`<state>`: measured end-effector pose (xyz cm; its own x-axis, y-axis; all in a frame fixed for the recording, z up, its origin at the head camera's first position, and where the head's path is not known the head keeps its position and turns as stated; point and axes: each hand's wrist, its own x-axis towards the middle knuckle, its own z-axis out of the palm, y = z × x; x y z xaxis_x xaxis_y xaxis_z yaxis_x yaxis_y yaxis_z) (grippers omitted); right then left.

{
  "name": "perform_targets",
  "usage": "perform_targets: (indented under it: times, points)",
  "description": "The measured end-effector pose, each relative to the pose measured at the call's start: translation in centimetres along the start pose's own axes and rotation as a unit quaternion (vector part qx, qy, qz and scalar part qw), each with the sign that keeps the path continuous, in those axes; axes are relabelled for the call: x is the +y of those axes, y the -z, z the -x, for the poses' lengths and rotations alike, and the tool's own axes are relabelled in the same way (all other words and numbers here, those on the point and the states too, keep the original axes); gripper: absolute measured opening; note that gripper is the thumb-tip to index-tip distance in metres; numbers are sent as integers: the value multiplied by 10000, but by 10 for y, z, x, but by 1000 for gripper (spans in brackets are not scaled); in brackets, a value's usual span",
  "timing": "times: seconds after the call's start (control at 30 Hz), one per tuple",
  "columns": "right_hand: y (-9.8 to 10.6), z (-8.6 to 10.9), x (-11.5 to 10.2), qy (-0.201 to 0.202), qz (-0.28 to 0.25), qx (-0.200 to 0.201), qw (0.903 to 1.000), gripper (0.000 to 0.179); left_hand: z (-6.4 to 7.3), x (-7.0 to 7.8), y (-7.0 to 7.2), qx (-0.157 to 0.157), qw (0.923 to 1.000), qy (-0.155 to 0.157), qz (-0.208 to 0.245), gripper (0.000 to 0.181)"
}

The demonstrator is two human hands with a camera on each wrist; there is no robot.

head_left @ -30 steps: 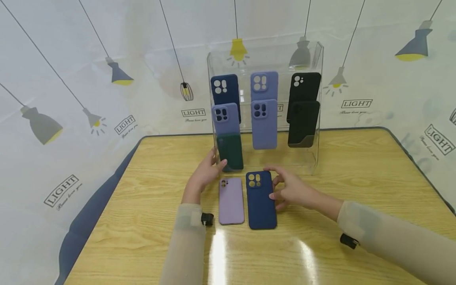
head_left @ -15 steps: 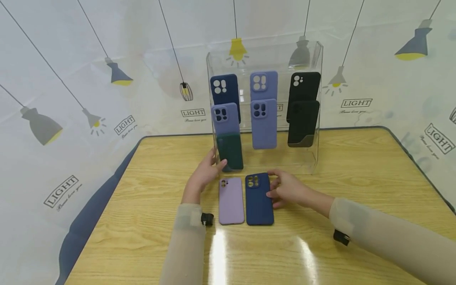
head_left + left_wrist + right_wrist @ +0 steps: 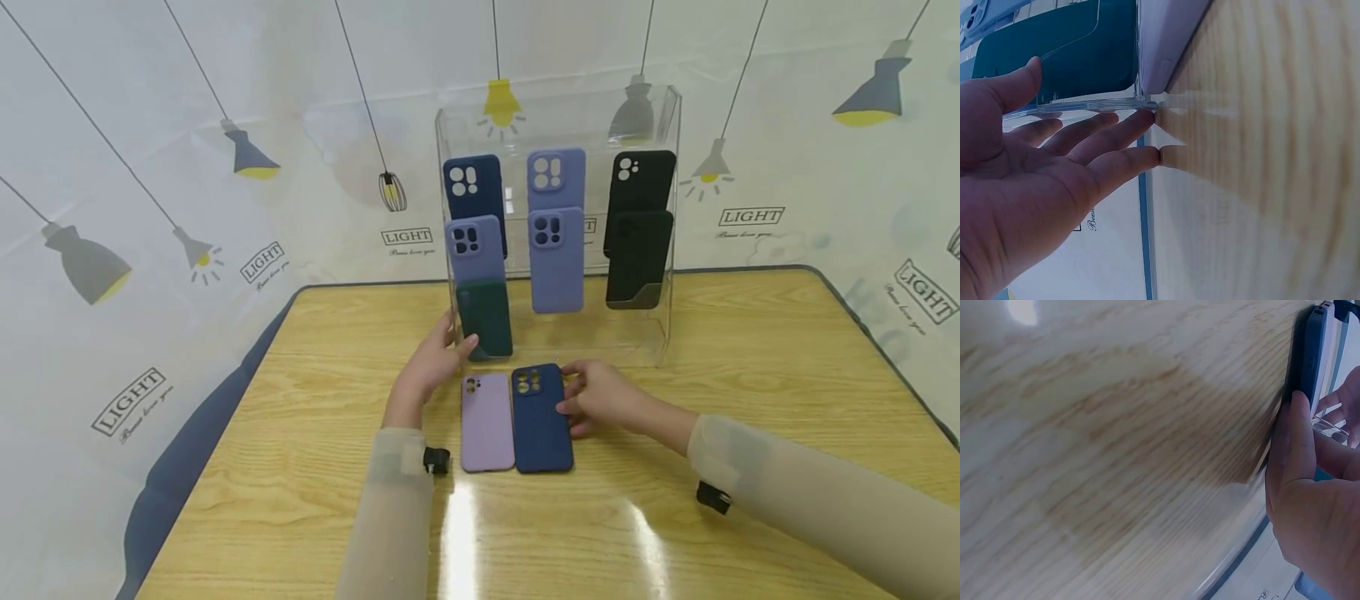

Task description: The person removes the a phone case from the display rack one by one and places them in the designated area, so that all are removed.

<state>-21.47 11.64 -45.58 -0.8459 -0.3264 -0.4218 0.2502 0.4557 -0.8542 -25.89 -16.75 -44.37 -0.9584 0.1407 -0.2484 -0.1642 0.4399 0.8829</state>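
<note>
We see the blue rounded phone case on the wood-grained table, long axis and camera holes toward the clear plastic stand, right hand gripping the case's edge, left hand outstretched against the stand.

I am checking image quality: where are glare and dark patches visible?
Head view: two glare streaks on the table, one below the lilac phone case; left wrist view: dark patches beside the left hand's fingertips, shadow or reflection unclear; right wrist view: bright spot top left, dim area beside the right hand.
</note>
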Motion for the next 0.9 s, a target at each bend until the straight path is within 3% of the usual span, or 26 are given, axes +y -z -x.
perform_targets:
  times: [0.9]
  points:
    - [-4,-8,-5,-27,107,-62,9999,73,-2,-2,-1,-35,10000,2,-92,81]
